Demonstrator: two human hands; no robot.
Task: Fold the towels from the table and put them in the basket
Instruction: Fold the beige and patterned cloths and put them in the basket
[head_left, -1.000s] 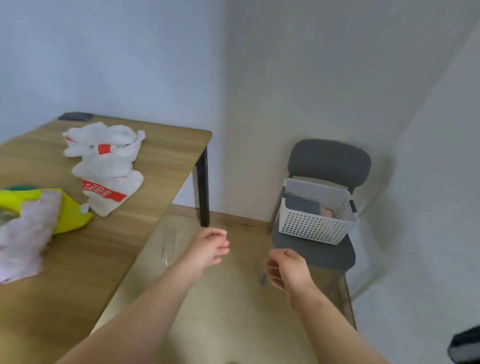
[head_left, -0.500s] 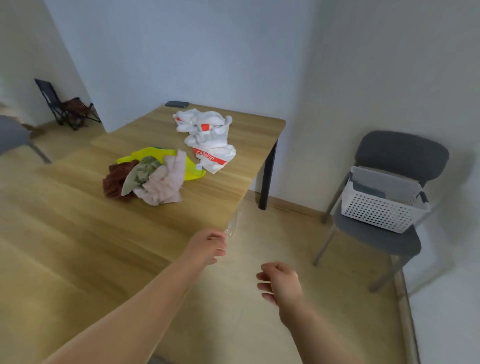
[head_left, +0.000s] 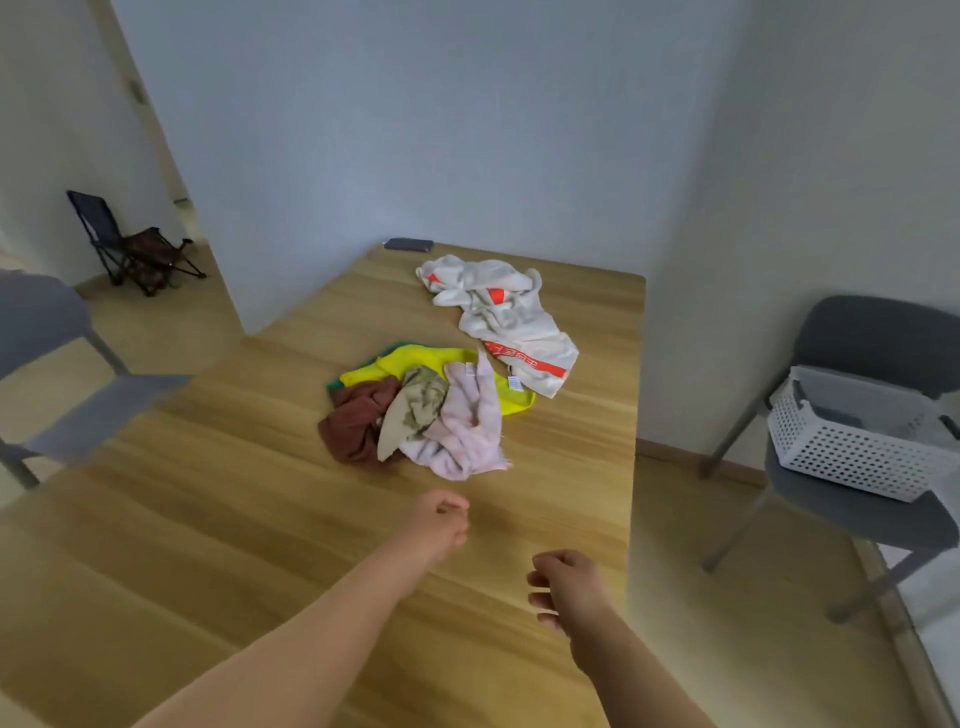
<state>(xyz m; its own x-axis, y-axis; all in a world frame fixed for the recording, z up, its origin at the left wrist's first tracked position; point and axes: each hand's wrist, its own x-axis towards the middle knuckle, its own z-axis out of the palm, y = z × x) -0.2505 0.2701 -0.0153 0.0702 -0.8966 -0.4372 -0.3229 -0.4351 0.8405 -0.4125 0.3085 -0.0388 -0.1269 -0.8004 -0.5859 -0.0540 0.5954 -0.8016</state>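
On the wooden table (head_left: 208, 545) lies a crumpled heap of towels: pink (head_left: 467, 431), brown (head_left: 353, 426), olive (head_left: 423, 402) and yellow (head_left: 415, 361). Behind it sprawls a white towel with red stripes (head_left: 511, 322). The white perforated basket (head_left: 857, 447) stands on a grey chair (head_left: 857, 509) to the right of the table, with something dark inside. My left hand (head_left: 439, 525) hovers over the table just short of the heap, fingers loosely curled, holding nothing. My right hand (head_left: 563, 584) hangs near the table's right edge, also loosely curled and empty.
A dark phone (head_left: 409, 244) lies at the table's far edge by the wall. Another grey chair (head_left: 57, 374) stands at the left of the table. A folding camp chair (head_left: 135, 249) sits in the far left corner.
My view has swung left from the basket and chair to the table. Both hands now hang over the tabletop instead of the floor, still empty.
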